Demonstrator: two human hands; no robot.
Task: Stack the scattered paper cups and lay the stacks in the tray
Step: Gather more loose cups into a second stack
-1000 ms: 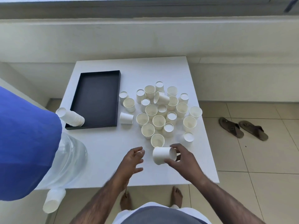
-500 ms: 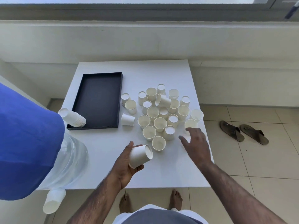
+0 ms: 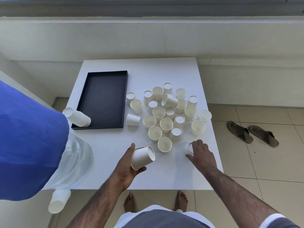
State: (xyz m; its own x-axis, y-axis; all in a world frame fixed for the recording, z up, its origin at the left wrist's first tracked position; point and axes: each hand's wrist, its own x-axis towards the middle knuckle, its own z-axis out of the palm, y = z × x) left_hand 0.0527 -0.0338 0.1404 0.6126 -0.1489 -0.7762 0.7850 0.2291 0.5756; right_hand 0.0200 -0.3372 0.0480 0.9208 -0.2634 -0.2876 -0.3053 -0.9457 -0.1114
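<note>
two hands work at the near edge of the table [image 3: 164,178]. the left hand [image 3: 125,168] grips one paper cup [image 3: 142,157], thumb on its far side and fingers curled under it, with the cup tipped on its side above the tabletop. just to the right, the right hand [image 3: 202,155] lies over a second cup [image 3: 188,147] that seems to stand mouth down. its fingers cover the cup's right side and the thumb sits at the near side, but whether they already pinch it cannot be told.

the step in hand looks like taking this second cup to nest with the held one. to do it well, the right hand should probably take the cup lightly by its wall, since thin paper dents. it should then turn the cup so both mouths face the same way and slide it straight along the held cup's axis, so the rims seat evenly.

beyond the hands, about twenty loose cups [image 3: 166,125] crowd the table's middle right, many touching, some mouth up, some base up, two on their sides. they are plain white, small and tapered. further left sits the dark tray [image 3: 125,96]. one stack [image 3: 79,118] lies on its side at the tray's near left corner, one end jutting over the rim, so most of the task is judged undone.
</note>
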